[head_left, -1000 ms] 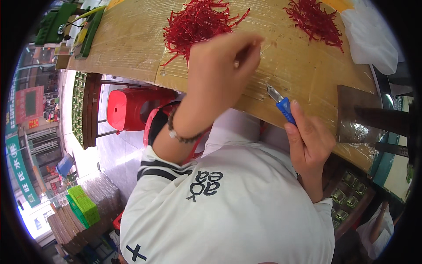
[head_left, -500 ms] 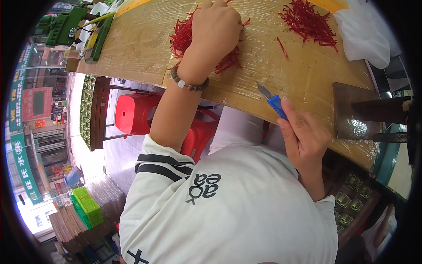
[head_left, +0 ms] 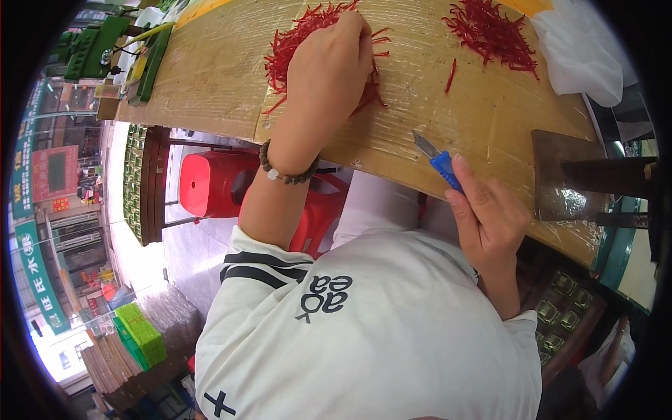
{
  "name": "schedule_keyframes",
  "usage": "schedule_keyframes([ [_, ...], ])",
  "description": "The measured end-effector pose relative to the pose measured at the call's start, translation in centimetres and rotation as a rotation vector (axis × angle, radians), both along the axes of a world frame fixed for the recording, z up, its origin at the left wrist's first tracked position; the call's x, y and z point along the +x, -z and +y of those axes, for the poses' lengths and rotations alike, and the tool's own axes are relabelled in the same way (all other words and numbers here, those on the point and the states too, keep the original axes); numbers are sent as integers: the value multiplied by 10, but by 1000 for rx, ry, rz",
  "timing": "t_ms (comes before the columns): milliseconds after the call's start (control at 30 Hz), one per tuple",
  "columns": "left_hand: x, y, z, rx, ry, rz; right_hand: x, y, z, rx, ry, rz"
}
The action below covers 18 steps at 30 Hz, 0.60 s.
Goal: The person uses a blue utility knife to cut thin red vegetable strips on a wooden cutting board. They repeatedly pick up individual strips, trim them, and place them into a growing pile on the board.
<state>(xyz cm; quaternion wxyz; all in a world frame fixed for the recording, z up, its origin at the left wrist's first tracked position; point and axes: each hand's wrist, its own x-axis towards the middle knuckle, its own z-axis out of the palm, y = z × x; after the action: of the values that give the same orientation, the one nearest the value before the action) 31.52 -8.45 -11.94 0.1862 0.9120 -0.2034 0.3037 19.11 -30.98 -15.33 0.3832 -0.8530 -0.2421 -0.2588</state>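
My left hand [head_left: 332, 70], with a beaded bracelet on its wrist, is over a pile of thin red curved pieces [head_left: 283, 59] on the table. Its fingers are curled together, and what they hold, if anything, is hidden. In my right hand [head_left: 493, 217] is a small craft knife [head_left: 442, 168] with a blue handle, gripped between thumb and fingers. The bare blade points up and left, above the table's near edge. One loose red piece [head_left: 451, 75] lies between this pile and a second red pile [head_left: 493, 35] farther right.
The table [head_left: 420, 119] has a film-covered brown top. A white plastic bag [head_left: 577, 52] lies at the far right, near a dark metal plate [head_left: 567, 175]. A green machine [head_left: 98, 52] stands at the far left. Red stools [head_left: 210, 183] are below the left edge.
My left hand has drawn back slightly toward me, uncovering more of the red pile. The loose red piece now lies at another angle. My right hand with the knife has hardly moved.
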Motion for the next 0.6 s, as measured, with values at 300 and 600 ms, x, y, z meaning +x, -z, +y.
schedule_keyframes([
  [300,-12,-7,17,-305,-61,142,0,1,0,-1,2,0],
  [600,-17,-20,37,-687,-49,-39,0,0,1,-6,-1,-1],
])
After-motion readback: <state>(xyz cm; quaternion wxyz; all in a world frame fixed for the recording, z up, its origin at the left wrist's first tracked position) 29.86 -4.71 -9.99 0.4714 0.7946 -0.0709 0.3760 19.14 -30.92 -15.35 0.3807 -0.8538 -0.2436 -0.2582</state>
